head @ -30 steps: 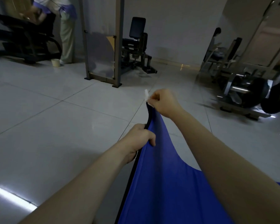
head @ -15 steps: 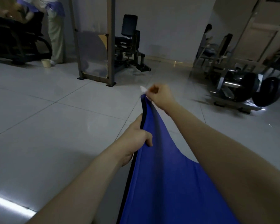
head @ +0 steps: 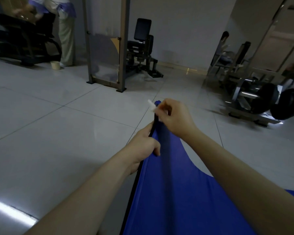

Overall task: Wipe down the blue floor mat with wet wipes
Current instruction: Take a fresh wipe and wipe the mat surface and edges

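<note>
My left hand (head: 143,146) has its fingers curled round the black-trimmed left edge of the soft blue floor mat (head: 168,192), held up off the pale tiled floor (head: 58,133). My right hand (head: 176,119) pinches a small white wet wipe (head: 151,106) at the mat's far corner.

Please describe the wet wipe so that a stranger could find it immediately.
Find the blue mat lifted off the tiled floor. At its raised far tip, the right hand pinches the wet wipe: the only small white scrap there.
</note>
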Demonstrator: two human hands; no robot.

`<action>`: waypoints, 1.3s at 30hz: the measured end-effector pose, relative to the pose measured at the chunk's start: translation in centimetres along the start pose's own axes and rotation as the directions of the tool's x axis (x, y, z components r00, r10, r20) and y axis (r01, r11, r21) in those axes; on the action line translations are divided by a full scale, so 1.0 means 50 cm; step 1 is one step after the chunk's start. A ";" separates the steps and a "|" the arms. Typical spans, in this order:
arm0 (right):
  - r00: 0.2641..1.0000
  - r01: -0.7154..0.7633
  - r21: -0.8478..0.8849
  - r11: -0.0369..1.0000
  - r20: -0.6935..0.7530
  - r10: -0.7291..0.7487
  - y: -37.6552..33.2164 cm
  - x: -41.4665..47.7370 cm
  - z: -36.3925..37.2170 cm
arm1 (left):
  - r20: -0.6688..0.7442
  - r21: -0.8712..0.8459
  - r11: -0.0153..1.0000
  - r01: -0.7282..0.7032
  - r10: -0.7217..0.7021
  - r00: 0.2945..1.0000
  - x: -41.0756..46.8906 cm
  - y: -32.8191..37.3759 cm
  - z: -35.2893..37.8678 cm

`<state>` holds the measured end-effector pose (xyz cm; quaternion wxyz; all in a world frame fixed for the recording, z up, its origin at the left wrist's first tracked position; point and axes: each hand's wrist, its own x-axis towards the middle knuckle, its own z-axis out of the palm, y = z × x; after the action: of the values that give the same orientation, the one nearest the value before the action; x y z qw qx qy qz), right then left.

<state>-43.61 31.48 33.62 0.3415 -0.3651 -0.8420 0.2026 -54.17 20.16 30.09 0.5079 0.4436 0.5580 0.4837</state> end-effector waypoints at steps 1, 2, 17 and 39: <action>0.997 -0.020 -0.031 0.999 -0.073 0.017 0.007 0.034 0.003 | 0.009 0.001 1.000 -0.001 0.001 1.000 -0.001 0.002 0.006; 0.990 -0.055 -0.041 0.998 -0.130 0.050 0.017 0.069 0.004 | 0.015 0.000 1.000 0.001 -0.001 1.000 -0.002 0.003 0.011; 0.999 -0.045 0.065 0.997 -0.014 0.046 0.004 -0.042 0.003 | -0.038 0.003 1.000 0.009 -0.009 0.999 0.004 -0.003 0.005; 1.000 -0.017 -0.106 0.994 -0.022 0.015 0.005 -0.028 0.018 | -0.051 0.016 1.000 -0.007 0.008 0.999 -0.003 -0.002 0.019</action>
<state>-43.41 30.50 32.24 0.3287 -0.3917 -0.8450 0.1565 -53.19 20.10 30.02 0.4883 0.4371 0.5728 0.4923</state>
